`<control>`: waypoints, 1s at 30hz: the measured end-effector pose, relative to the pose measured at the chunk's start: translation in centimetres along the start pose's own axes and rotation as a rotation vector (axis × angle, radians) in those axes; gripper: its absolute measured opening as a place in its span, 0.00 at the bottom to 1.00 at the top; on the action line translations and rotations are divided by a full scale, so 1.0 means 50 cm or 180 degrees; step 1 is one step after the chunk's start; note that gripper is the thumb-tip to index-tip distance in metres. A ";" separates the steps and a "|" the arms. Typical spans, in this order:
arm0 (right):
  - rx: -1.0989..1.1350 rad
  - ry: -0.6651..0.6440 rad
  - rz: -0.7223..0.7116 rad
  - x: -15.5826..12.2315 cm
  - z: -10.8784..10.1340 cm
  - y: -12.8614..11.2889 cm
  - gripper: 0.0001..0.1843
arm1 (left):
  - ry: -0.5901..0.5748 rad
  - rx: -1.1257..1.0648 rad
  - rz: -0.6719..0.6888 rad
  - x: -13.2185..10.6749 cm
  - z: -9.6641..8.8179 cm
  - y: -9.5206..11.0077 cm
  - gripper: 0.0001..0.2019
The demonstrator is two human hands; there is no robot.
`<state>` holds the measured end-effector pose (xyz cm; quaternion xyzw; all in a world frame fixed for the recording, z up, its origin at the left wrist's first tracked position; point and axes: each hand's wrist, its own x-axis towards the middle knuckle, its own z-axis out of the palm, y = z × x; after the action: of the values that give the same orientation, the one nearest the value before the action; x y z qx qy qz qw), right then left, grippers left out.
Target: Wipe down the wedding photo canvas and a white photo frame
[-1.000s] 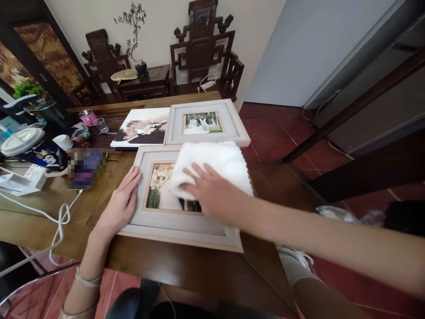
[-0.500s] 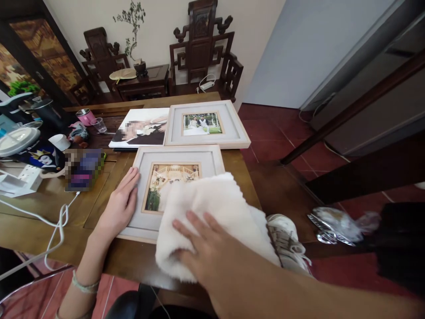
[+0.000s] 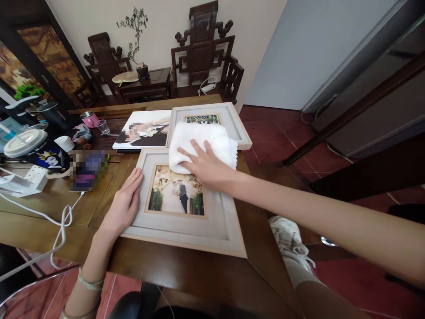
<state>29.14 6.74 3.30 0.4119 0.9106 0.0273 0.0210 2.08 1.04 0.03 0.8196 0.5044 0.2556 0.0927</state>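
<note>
– From head height, what's the right hand (image 3: 212,170) up to?
– Fingers spread wide, palm down on the white cloth (image 3: 207,133), which lies over the top edge of the near frame (image 3: 186,228) and hides part of the far frame (image 3: 234,126)
– And the left hand (image 3: 124,204)?
– Flat, fingers together, along the near frame's left edge
– Where's that frame?
– Face up on the table (image 3: 156,261), its photo (image 3: 177,195) showing below the cloth; a print (image 3: 149,135) lies left of the far frame

Pale wall (image 3: 162,40), red tile floor (image 3: 270,144), couple of dark carved wooden chairs (image 3: 203,44) with a little side table (image 3: 160,75) between them, patterned panels (image 3: 51,57) off left.
</note>
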 end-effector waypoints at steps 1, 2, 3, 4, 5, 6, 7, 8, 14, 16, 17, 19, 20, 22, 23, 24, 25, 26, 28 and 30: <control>-0.0001 -0.0073 -0.0029 -0.010 -0.002 -0.015 0.35 | 0.0009 -0.0004 -0.0013 0.000 0.000 0.000 0.22; 0.0029 -0.0163 -0.0046 -0.025 -0.007 -0.035 0.34 | 0.0017 -0.0002 -0.0018 0.000 0.001 0.000 0.22; 0.0087 -0.0236 -0.0069 -0.044 -0.013 -0.060 0.33 | 0.0013 0.0006 -0.0017 0.000 0.001 0.000 0.22; 0.0186 -0.0366 -0.0078 -0.064 -0.022 -0.087 0.32 | 0.0006 0.0018 -0.0018 -0.001 0.001 0.000 0.22; 0.0336 -0.0529 -0.0097 -0.085 -0.034 -0.115 0.34 | -0.0003 0.0033 -0.0018 -0.001 0.002 0.000 0.22; 0.0510 -0.0713 -0.0161 -0.105 -0.048 -0.141 0.37 | -0.0009 0.0049 -0.0019 -0.001 0.002 -0.001 0.22; 0.0707 -0.0955 -0.0227 -0.122 -0.063 -0.165 0.40 | -0.0012 0.0063 -0.0018 -0.001 0.002 -0.002 0.22; 0.0898 -0.1165 -0.0312 -0.136 -0.077 -0.186 0.40 | -0.0015 0.0073 -0.0015 -0.001 0.003 -0.002 0.22; 0.1358 -0.0991 -0.0650 -0.144 -0.079 -0.203 0.35 | -0.0062 0.0064 -0.0014 -0.003 0.004 -0.004 0.23; 0.1149 -0.0439 -0.0587 -0.115 -0.048 -0.166 0.36 | -0.0089 0.0031 -0.0022 -0.003 0.002 -0.003 0.23; 0.0976 -0.0220 -0.0525 -0.097 -0.034 -0.142 0.38 | -0.0096 0.0013 -0.0022 -0.003 0.001 -0.003 0.23; 0.0561 0.0087 -0.0347 -0.056 -0.014 -0.088 0.42 | -0.0090 -0.0010 -0.0019 -0.003 0.000 -0.001 0.23; 0.0395 0.0215 -0.0211 -0.036 -0.010 -0.063 0.44 | -0.0082 -0.0015 -0.0019 -0.003 -0.001 0.000 0.23; 0.0180 0.0229 -0.0013 -0.006 -0.012 -0.024 0.48 | -0.0078 -0.0017 -0.0024 -0.002 -0.002 0.001 0.23; 0.0116 0.0162 0.0064 0.003 -0.016 -0.014 0.48 | -0.0069 -0.0018 -0.0022 -0.002 -0.002 0.002 0.23; 0.0071 0.0053 0.0121 0.006 -0.020 -0.010 0.48 | -0.0059 -0.0016 -0.0016 -0.002 -0.002 0.002 0.23; 0.0032 -0.0045 0.0166 0.004 -0.025 -0.013 0.45 | -0.0051 -0.0011 -0.0015 -0.002 -0.002 0.002 0.23; 0.0006 -0.0131 0.0215 -0.003 -0.028 -0.023 0.42 | -0.0044 -0.0003 -0.0016 -0.001 -0.002 0.003 0.23; 0.0051 -0.0341 0.0298 -0.028 -0.034 -0.058 0.37 | -0.0023 0.0011 -0.0016 -0.001 -0.001 0.002 0.23; 0.0254 -0.0608 0.0327 -0.065 -0.038 -0.105 0.34 | -0.0004 0.0012 -0.0023 -0.001 0.000 0.002 0.23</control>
<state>27.25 0.78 4.91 0.4593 0.8825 -0.0474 0.0899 2.13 0.95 0.04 0.8181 0.5078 0.2537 0.0925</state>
